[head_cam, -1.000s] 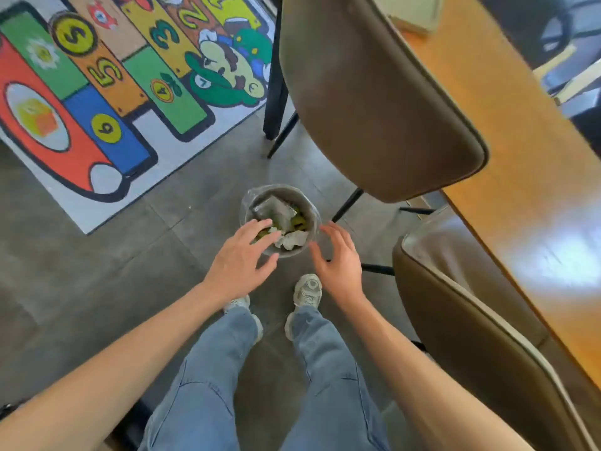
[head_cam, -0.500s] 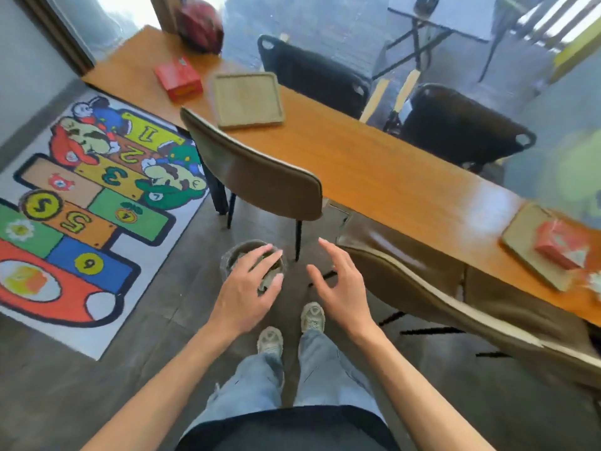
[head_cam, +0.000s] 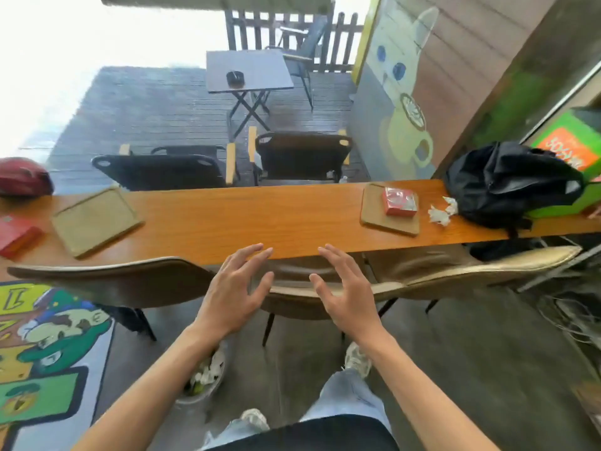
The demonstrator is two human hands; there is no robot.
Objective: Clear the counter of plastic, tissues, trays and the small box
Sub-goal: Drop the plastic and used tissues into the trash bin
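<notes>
Before the counter [head_cam: 260,222], both hands [head_cam: 232,297] spread empty, touching nothing.

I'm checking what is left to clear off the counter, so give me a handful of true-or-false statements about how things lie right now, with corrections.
1. Both hands hold nothing. True: the left hand and right hand hover open-fingered near the counter edge.
2. The small red box sits on the right tray. True.
3. The crumpled tissues lie inside the left tray. False: they lie on the bare counter, between the right tray and the black bag.
4. The bin stands on the counter. False: it stands on the floor, below the left forearm.
5. The left tray holds a red box. False: nothing lies in it.
</notes>
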